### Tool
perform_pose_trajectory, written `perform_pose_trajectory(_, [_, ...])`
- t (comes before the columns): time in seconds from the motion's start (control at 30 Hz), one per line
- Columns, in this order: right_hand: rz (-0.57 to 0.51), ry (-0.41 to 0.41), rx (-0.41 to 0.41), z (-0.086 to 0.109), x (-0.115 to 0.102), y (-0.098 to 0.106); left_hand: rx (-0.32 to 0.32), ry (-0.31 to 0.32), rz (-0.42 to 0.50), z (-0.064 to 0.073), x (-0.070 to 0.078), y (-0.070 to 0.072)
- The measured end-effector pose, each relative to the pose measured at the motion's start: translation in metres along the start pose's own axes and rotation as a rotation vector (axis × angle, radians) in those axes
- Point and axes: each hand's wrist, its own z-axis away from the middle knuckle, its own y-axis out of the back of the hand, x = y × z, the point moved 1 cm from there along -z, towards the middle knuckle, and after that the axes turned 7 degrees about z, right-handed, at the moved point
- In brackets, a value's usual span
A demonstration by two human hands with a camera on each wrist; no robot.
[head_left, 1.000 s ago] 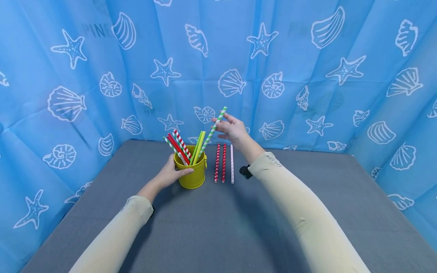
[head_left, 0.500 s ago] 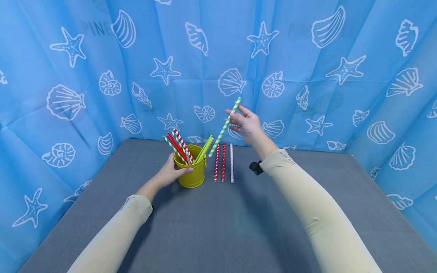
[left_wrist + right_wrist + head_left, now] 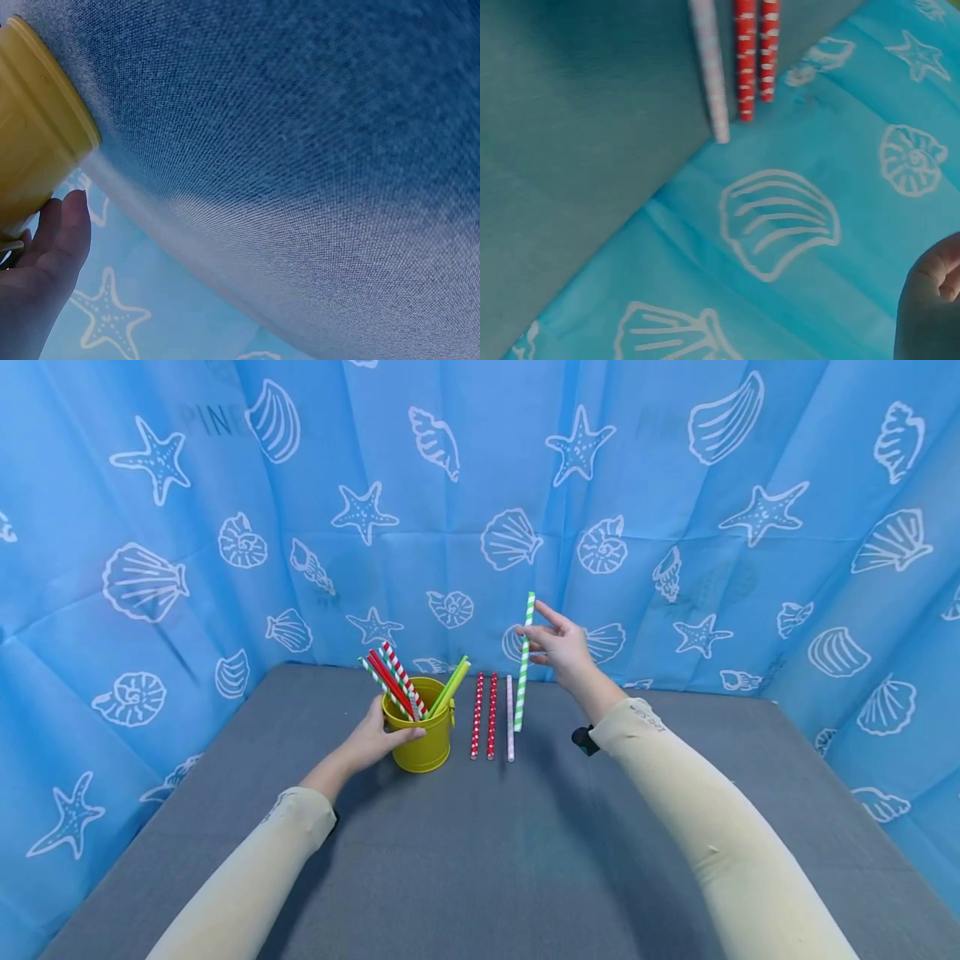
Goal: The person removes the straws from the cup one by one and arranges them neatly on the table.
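My left hand (image 3: 375,739) grips the side of a yellow metal bucket (image 3: 423,752), its thumb across the front below the rim. Red, striped and yellow-green paper straws (image 3: 401,677) lean out of the bucket. In the left wrist view the fingers (image 3: 64,232) lie against the bucket's wall (image 3: 37,127). Up and to the right, my right hand (image 3: 562,647) pinches a green-and-white striped paper straw (image 3: 524,668), held nearly upright above the table. Its lower end is close beside a pale dotted straw (image 3: 510,718). Only part of the right hand (image 3: 934,292) shows in the right wrist view.
Two red straws with white dots (image 3: 476,718) lie parallel on the grey cloth-covered table (image 3: 465,860), left of the pale one. A blue curtain (image 3: 480,468) with white shells and starfish hangs behind the table and along its sides.
My right hand has drawn the green striped straw out of the bucket and carried it right, turning it more upright. The yellow-green straws now lean further right. The left hand stays on the bucket.
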Motion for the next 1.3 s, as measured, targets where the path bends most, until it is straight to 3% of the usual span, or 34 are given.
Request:
perform_pose_trajectory(0.27, [0.148,-0.066,0.044,-0.001,0.024,0.008,-0.004,-0.004,0.01,0.0,0.003,-0.001])
perform_pose_trajectory(0.47, [0.203,-0.134,0.026,-0.007,0.046,0.016,0.004,0.008,0.0,-0.003,0.001,0.001])
perform_pose_trajectory(0.93, [0.261,-0.217,-0.011,-0.023,0.086,0.026,0.006,0.006,-0.001,-0.001,0.001,0.003])
perform_pose_trajectory(1.3, [0.287,-0.375,0.017,-0.034,0.109,0.019,-0.001,0.001,0.007,0.0,-0.001,0.0])
